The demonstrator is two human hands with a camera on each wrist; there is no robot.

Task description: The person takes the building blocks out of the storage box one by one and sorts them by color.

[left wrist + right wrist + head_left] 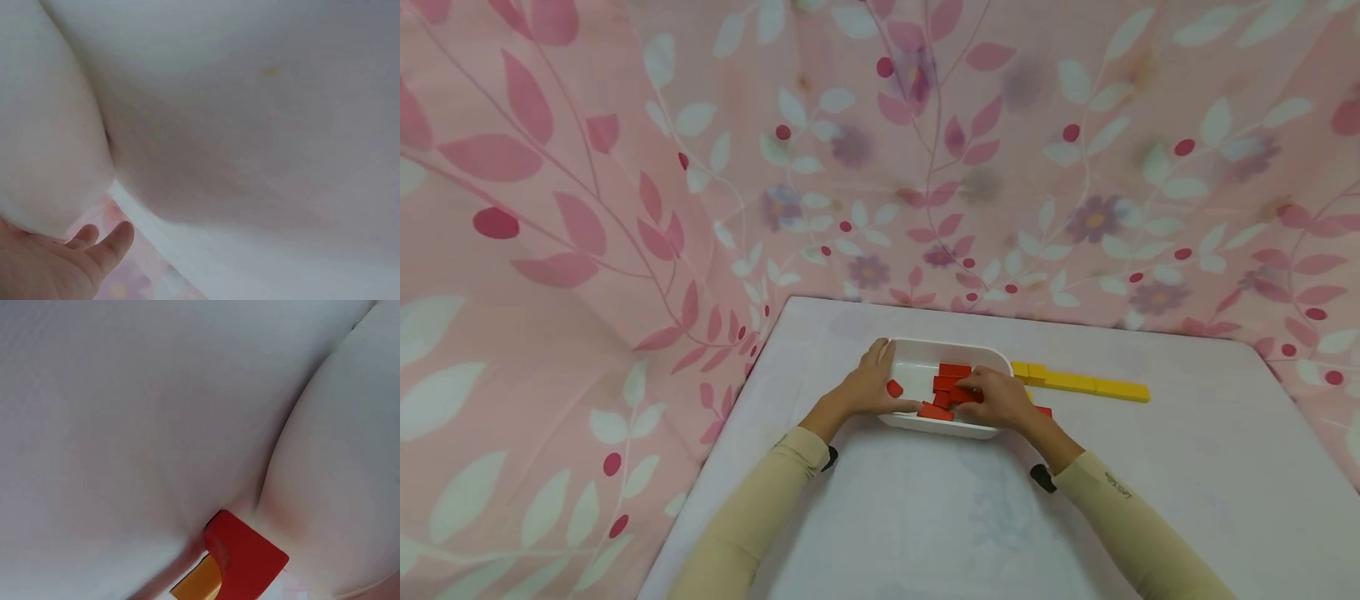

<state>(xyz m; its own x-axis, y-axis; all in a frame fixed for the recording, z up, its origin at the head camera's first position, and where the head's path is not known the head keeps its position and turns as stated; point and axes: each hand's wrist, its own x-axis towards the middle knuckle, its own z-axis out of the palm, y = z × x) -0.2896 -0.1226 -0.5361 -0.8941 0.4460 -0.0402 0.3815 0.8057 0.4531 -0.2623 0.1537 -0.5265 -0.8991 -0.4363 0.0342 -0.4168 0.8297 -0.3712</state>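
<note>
A white tray [943, 427] on the table contains several red blocks [955, 370]. My left hand [868, 385] lies along the tray's left end, fingers straight by the rim. Its thumb reaches over the front rim, with the tip beside a red block [936, 412]. In the left wrist view, two fingers [112, 247] extend beyond the tray's outer wall. Over the tray's right part, my right hand [1003, 402] pinches a red block [961, 395] between thumb and fingers. One rounded red block [894, 389] lies apart from the others, close to the left hand.
Yellow blocks [1075, 382] form a row on the table [1210, 467], extending right from behind the tray. Just outside the tray's right end lies a red block with a curved cut-out [250, 556], against a yellow block [200, 581]. A floral curtain [1000, 167] hangs behind the table.
</note>
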